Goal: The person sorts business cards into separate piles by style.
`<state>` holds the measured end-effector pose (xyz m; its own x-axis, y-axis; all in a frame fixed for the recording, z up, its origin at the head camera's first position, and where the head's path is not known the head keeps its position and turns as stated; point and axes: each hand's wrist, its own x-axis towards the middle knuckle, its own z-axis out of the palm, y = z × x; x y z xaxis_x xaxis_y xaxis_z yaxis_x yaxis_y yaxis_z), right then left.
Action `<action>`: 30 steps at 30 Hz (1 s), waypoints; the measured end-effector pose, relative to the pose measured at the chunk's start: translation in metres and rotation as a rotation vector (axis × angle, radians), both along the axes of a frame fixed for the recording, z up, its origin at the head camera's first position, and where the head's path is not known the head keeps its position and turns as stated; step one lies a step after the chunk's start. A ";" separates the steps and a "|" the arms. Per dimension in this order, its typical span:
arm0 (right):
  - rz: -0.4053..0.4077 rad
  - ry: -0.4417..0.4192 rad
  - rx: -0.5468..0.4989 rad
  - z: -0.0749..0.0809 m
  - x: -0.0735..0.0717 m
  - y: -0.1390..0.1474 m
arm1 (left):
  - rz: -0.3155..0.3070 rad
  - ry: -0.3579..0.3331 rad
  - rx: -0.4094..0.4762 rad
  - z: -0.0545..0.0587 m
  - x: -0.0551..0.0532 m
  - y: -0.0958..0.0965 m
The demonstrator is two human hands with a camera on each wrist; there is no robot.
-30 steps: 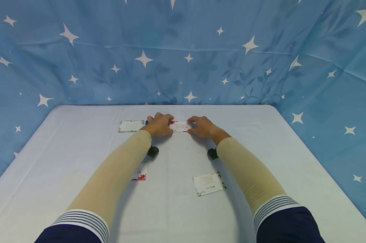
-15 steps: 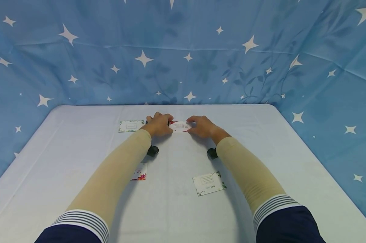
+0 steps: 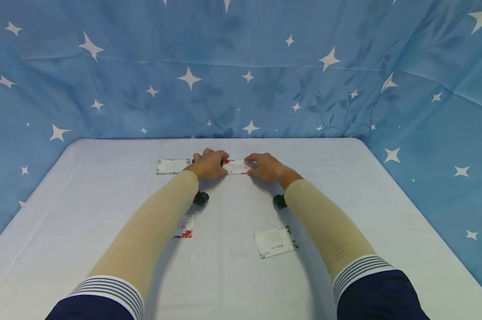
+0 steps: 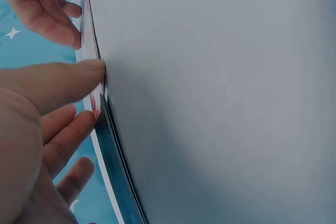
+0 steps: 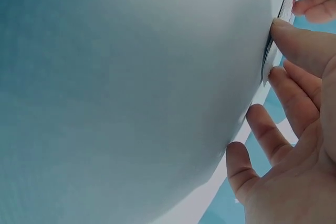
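Observation:
In the head view a white business card with red flower print [image 3: 236, 167] lies near the table's far edge, between my hands. My left hand [image 3: 210, 163] holds its left end, thumb on the near edge and fingers on the far edge. The right end is held the same way by my right hand [image 3: 267, 167]. In the left wrist view, dark blue cards [image 4: 119, 153] lie under my left palm, up against the white card [image 4: 95, 50]. The right wrist view has my right thumb [image 5: 302, 43] at the near edge of the card [image 5: 269, 59].
A card with a green leaf border [image 3: 173, 166] lies left of my left hand. Nearer to me are a red-flowered card [image 3: 185, 226], partly under my left sleeve, and a tilted leaf-print card [image 3: 275, 242]. A blue star-print curtain [image 3: 241, 80] hangs behind the white table [image 3: 225, 284].
My right fingertips have shifted very slightly left along the card. My left hand and the other cards stay where they were.

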<state>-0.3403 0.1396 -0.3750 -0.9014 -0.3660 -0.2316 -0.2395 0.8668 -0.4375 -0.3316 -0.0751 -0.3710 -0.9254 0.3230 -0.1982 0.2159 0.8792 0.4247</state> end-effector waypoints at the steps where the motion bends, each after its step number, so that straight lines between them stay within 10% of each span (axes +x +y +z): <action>1: 0.001 -0.005 0.000 0.001 0.001 0.000 | 0.005 -0.006 0.012 0.000 0.001 -0.001; 14: 0.013 0.031 -0.106 0.028 0.029 -0.001 | -0.023 0.048 0.101 0.027 0.049 -0.045; 30: 0.219 -0.015 -0.200 0.027 0.090 -0.065 | 0.039 0.020 0.104 0.008 0.137 -0.125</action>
